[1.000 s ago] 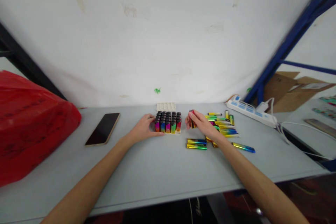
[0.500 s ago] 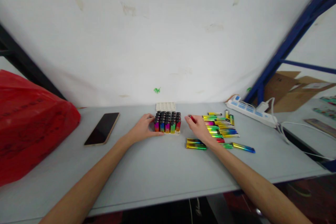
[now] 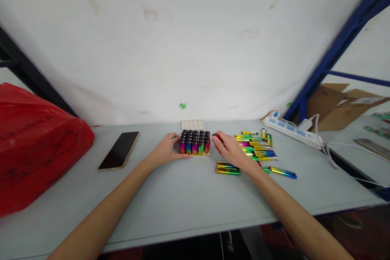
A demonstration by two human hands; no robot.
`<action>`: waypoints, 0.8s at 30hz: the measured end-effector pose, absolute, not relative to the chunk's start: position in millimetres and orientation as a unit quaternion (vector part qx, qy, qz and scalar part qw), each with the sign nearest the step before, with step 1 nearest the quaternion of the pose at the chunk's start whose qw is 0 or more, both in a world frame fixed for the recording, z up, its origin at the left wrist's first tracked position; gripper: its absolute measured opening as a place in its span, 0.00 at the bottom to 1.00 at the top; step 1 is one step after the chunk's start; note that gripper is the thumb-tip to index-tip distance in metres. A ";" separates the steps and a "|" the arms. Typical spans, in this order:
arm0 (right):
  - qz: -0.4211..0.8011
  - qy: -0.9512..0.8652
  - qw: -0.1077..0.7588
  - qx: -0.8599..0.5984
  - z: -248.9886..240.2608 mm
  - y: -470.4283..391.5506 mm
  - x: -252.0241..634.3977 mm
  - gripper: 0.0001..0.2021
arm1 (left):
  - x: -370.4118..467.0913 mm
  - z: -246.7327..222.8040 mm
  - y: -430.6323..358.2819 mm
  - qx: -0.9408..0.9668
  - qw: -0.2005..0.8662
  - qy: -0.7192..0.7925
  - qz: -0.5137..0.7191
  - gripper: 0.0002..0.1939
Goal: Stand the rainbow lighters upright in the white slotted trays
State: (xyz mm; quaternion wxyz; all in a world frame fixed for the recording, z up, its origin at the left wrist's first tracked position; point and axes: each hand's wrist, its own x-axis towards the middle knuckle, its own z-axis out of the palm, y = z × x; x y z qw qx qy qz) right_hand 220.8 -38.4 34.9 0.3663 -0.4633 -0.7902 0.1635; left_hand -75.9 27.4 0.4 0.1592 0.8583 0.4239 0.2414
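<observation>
Several lighters [image 3: 195, 147] with black tops and shiny multicoloured bodies stand upright in tight rows in a white tray [image 3: 206, 155]. My left hand [image 3: 167, 148] grips the left side of this tray, its thumb along the front lower edge and its fingers at the back left corner. Just right of the rows, my right hand [image 3: 228, 148] is closed around a single lighter [image 3: 217, 135], whose dark top shows at the fingertips; most of its body is hidden. Loose lighters [image 3: 264, 153] lie on their sides to the right, partly behind my right hand and forearm.
A white tray with small compartments [image 3: 192, 124] lies against the wall. At left are a phone [image 3: 119, 150] and a red plastic bag [image 3: 39, 150]. A white power strip [image 3: 292, 131] with cables runs along the right, near a blue metal post [image 3: 332, 44] and cardboard box [image 3: 344, 107].
My right hand has moved slightly left with the lighter, closer to the standing rows. My left hand keeps its place at the tray.
</observation>
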 end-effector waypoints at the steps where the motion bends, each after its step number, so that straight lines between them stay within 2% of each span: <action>1: 0.140 -0.812 0.350 -0.445 37.5 -39.5 223.3 0.17 | -75.8 0.4 27.3 0.858 0.159 0.424 0.242 0.37; 6: 0.050 -0.869 0.278 -0.406 39.8 -40.7 231.5 0.16 | -75.5 0.9 27.2 0.859 0.154 0.423 0.244 0.37; 11: 0.114 -0.848 0.271 -0.441 35.3 -38.8 232.1 0.19 | -75.0 1.7 26.9 0.856 0.159 0.427 0.246 0.37; 16: 0.141 -0.856 0.240 -0.435 30.6 -36.0 230.7 0.16 | -75.2 -0.6 27.8 0.858 0.149 0.427 0.245 0.37; 22: 0.008 -0.863 0.185 -0.470 26.9 -35.8 218.7 0.17 | -75.3 -3.0 28.5 0.858 0.147 0.420 0.256 0.37; 24: 0.025 -0.860 0.198 -0.469 28.6 -36.0 219.2 0.20 | -75.3 -3.6 29.0 0.858 0.146 0.422 0.254 0.37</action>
